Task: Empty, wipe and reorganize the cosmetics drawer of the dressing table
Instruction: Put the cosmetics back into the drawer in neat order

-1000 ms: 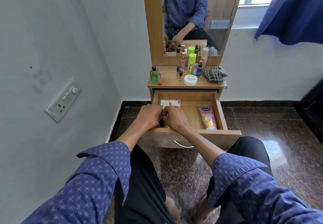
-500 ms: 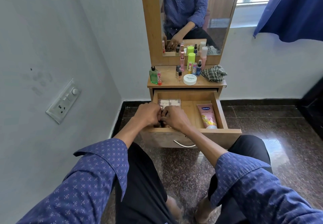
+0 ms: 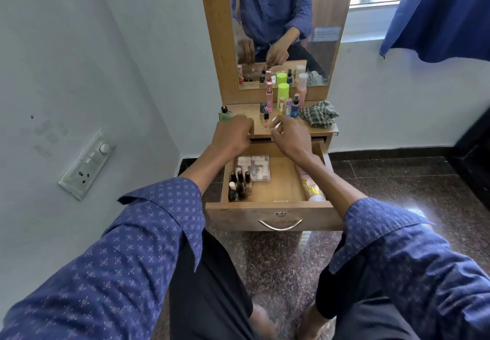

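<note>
Open drawer [image 3: 267, 208] holding nail polish bottles [image 3: 239, 186] at front left, a clear case [image 3: 254, 168] behind them and a pink tube [image 3: 310, 187] at right. Left hand [image 3: 233, 134] and right hand [image 3: 289, 134] over the tabletop [image 3: 322, 129], fingers curled; whether they grasp anything cannot be told.

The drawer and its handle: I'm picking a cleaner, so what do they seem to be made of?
The drawer looks like wood-grain laminated board with a matte finish: printed-looking grain runs evenly across flat panels, though solid wood can't be ruled out. The curved handle looks like polished metal, silvery with bright highlights; chrome-plated plastic is possible.
</note>
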### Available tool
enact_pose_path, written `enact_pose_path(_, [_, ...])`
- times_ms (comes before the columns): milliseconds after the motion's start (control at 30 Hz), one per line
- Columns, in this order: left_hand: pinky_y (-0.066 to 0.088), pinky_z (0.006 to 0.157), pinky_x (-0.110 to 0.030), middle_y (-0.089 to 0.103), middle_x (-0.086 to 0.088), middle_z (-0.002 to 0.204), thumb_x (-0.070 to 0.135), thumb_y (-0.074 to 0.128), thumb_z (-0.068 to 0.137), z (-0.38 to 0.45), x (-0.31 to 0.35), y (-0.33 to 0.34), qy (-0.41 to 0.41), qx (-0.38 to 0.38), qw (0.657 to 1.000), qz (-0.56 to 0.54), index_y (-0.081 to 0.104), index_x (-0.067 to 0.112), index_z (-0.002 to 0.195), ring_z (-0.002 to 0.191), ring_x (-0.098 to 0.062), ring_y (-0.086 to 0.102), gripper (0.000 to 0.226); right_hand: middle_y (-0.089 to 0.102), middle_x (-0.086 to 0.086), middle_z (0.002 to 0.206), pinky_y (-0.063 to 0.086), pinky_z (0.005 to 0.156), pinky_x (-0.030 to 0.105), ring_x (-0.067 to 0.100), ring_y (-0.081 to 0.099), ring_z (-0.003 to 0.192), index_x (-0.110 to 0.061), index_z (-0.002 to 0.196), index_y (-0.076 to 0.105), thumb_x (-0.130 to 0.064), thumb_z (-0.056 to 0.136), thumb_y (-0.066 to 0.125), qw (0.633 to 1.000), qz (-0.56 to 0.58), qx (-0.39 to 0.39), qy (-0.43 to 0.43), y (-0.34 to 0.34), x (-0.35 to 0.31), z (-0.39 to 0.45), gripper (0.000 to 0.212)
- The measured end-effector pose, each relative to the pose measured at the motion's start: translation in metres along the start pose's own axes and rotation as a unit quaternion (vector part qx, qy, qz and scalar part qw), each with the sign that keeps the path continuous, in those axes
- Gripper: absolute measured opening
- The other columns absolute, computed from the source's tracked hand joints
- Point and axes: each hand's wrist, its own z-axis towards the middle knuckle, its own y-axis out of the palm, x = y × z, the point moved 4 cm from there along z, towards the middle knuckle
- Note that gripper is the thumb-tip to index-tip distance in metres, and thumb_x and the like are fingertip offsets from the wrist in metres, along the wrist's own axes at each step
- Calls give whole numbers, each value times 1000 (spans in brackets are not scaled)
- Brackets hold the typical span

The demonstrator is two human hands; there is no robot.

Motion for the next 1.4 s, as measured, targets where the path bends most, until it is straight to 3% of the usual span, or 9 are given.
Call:
enact_pose_path(200, [51,76,-45,67,-12,116,-6,62,86,45,10,-8,-3,75,997,-5,65,7,118,103,-34,64,35,71,-4,93,48,64,32,17,65,78,-24,101,70,-16,91,60,998,-29,39,-25,-14,0,32,16])
enact_pose_path(333, [36,65,-38,63,-16,117,-12,61,85,71,12,-1,37,73,997,-8,63,3,119,100,-35,61,38,70,-4,100,45,62,31,18,64,82,-22,105,72,-18,92,61,997,-53,37,-46,-13,1,44,18])
enact_pose_path(467, [48,70,-39,68,-11,117,-10,58,87,90,10,12,58,72,996,-12,66,15,130,100,-34,64,50,69,0,108,58,66,40,21,66,81,-19,106,73,-17,94,65,994,-57,71,-58,-17,7,49,15])
enact_pose_path(633, [54,75,-44,72,-11,117,-6,65,88,101,13,23,57,56,997,22,71,13,119,104,-35,66,37,59,5,136,53,61,32,24,67,80,-9,112,73,-10,96,66,985,-118,88,-91,-26,14,65,17])
enact_pose_path(767, [52,70,-44,70,-14,111,-10,62,85,100,15,22,59,67,995,40,72,7,111,99,-38,65,33,67,1,131,60,66,42,29,70,93,-15,121,71,-7,96,60,979,-156,71,-109,-22,13,73,29])
enact_pose_path(900, [45,65,-44,66,-17,106,-15,57,80,100,11,22,45,66,996,33,70,3,106,94,-39,62,34,72,2,122,55,64,37,29,70,95,-17,119,74,-4,97,56,977,-182,47,-100,-15,8,79,31])
enact_pose_path(1000, [36,60,-41,62,-18,98,-20,54,77,96,12,19,37,74,996,20,66,2,88,84,-35,58,27,73,2,116,54,63,38,27,69,94,-16,112,76,-2,98,56,978,-180,42,-101,-13,6,81,27])
enact_pose_path(1167, [45,56,-46,59,-16,79,-21,57,74,92,11,19,32,104,994,18,56,9,67,67,-27,49,31,73,0,107,56,67,40,25,68,90,-18,103,74,0,94,65,980,-154,64,-108,-15,6,83,21])
enact_pose_path(1400, [51,59,-48,62,-21,102,-27,58,77,81,13,0,-14,140,990,17,66,2,82,68,-30,54,30,71,-8,112,57,70,37,16,70,93,-22,108,71,-7,93,73,982,-87,98,-138,-23,0,72,21])
